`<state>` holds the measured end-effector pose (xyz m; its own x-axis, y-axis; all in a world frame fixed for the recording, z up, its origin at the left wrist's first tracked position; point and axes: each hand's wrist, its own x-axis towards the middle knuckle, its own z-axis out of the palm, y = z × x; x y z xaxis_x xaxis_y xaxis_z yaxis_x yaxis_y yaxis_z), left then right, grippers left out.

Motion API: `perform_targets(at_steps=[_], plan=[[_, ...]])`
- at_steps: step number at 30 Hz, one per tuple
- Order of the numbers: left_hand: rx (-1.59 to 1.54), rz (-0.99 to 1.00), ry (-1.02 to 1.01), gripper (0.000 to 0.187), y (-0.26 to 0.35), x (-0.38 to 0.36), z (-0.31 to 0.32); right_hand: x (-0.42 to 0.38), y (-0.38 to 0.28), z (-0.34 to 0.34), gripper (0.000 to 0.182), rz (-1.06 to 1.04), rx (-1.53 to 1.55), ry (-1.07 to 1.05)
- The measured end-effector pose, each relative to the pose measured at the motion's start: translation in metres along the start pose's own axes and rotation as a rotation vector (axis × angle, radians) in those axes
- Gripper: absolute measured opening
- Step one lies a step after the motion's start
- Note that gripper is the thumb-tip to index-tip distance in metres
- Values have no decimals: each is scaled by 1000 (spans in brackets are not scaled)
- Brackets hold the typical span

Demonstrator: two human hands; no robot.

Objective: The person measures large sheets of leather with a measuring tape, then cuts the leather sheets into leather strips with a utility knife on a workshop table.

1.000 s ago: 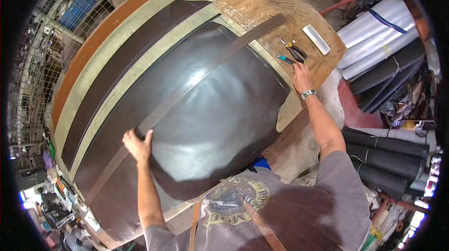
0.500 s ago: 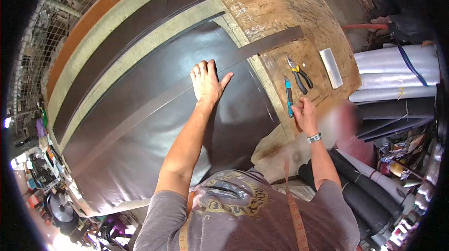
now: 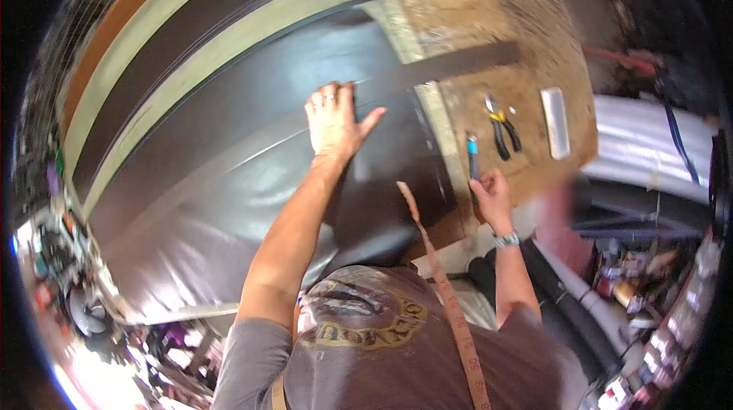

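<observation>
My left hand [image 3: 334, 121] lies flat, fingers together and thumb out, pressing on a long flat strip like a straightedge [image 3: 458, 61]. The strip crosses a large sheet of dark brown leather-like material [image 3: 267, 78] and reaches onto the bare wood at the right. My right hand [image 3: 492, 198] is closed round the lower end of a blue and black utility knife [image 3: 473, 156] over the table's right part. Its tip points away from me. Black-and-yellow pliers [image 3: 502, 131] lie just beyond it.
A pale rectangular block [image 3: 556, 123] sits near the right edge of the wooden table [image 3: 473, 5]. Another dark strip of material [image 3: 183, 24] lies along the far left. A measuring tape [image 3: 454, 311] hangs from my neck. Rolls of material [image 3: 649, 135] are stacked at the right.
My right hand has closed on the utility knife, covering more of its lower end. My left hand stays on the strip. The view has shifted, and the tape's end has swung left over the sheet.
</observation>
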<state>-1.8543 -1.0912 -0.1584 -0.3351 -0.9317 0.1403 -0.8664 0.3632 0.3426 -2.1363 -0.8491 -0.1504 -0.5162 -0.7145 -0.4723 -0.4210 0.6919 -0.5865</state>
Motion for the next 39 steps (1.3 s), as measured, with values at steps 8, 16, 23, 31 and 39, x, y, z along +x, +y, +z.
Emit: perform_targets(at_steps=[8,16,23,31,39], plan=[[41,47,-26,76,-10,-8,-8,3,-42,-50,38,136,853,-408],[-58,81,104,56,-24,-15,9,74,-44,-57,48,-270,109,-121],[-22,-60,120,48,-120,-72,-41,4,-110,-3,51,-379,75,198],[118,-313,325,44,-316,-185,-135,55,-89,14,59,-304,-312,175],[320,-602,388,58,-582,-316,-249,-93,-212,51,68,-482,-502,302]])
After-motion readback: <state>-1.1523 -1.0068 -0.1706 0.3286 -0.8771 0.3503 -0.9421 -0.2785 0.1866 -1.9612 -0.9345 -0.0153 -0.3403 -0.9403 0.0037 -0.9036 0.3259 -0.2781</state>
